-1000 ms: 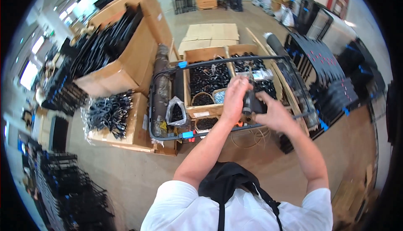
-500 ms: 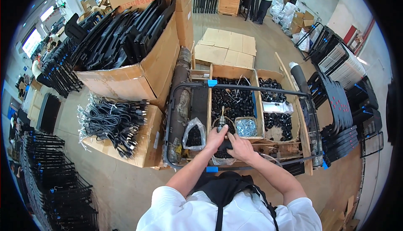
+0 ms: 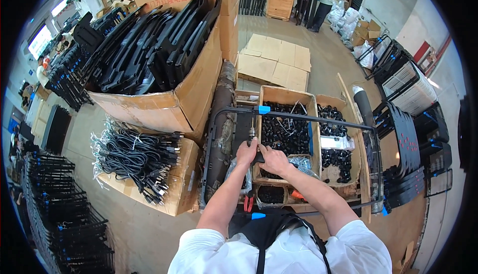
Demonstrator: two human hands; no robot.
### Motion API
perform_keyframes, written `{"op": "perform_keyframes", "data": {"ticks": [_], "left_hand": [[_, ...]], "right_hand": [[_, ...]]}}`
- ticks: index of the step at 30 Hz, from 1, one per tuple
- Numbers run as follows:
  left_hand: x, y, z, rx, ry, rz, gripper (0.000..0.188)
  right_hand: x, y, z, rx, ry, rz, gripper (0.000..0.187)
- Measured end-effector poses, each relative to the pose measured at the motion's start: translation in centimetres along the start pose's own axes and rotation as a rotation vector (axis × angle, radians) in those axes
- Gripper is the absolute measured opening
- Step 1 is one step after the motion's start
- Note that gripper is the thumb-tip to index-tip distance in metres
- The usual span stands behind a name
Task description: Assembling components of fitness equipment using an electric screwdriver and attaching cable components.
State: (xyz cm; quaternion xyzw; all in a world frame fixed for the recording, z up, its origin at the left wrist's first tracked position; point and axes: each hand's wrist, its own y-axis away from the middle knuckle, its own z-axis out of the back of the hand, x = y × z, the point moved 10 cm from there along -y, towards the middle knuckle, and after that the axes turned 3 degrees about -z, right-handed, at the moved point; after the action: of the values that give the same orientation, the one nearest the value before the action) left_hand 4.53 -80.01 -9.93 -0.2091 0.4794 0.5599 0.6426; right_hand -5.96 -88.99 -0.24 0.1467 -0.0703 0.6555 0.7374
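Observation:
A power drill (image 3: pixel 252 133) is held between both hands, its chuck and slim bit pointing away from me. My left hand (image 3: pixel 246 152) is closed around its body. My right hand (image 3: pixel 274 161) is closed at its dark rear part, which the fingers partly hide. Just beyond the bit runs the far bar of a rectangular black tube frame (image 3: pixel 318 118), with a blue clip (image 3: pixel 264 109) on it. The frame lies across a wooden parts tray (image 3: pixel 314 106) of small black fittings (image 3: pixel 284 132). Silver screws (image 3: pixel 301 163) show beside my right forearm.
At the left, a large carton (image 3: pixel 144 106) holds black plastic parts, and bundled black cables (image 3: pixel 137 157) lie on a lower box. Red-handled pliers (image 3: pixel 249 202) are near the frame's close edge. Frames and panels (image 3: pixel 406 134) stack up at right. A person (image 3: pixel 323 0) stands far off.
Both hands have carried the drill away from me and slightly left, toward the frame's far bar. The view has shifted, and the pliers and a small tub of black parts now show.

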Motion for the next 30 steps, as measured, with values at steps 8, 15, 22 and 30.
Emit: {"op": "perform_keyframes", "data": {"ticks": [8,15,22,30], "left_hand": [[-0.2,-1.9,-1.0,0.025,0.025,0.049,0.073],[-0.8,-1.6,-0.7,-0.020,-0.020,0.014,0.069],[-1.0,-1.1,-0.6,-0.007,0.007,0.012,0.068],[-1.2,-1.8,-0.1,-0.008,-0.014,-0.001,0.067]], "right_hand": [[-2.3,-2.5,-0.2,0.019,-0.049,-0.015,0.077],[-2.5,-2.3,0.0,-0.008,-0.050,0.000,0.077],[-2.3,-2.1,0.0,-0.003,-0.071,-0.020,0.079],[-2.5,-2.7,-0.5,-0.052,-0.098,-0.004,0.079]]}}
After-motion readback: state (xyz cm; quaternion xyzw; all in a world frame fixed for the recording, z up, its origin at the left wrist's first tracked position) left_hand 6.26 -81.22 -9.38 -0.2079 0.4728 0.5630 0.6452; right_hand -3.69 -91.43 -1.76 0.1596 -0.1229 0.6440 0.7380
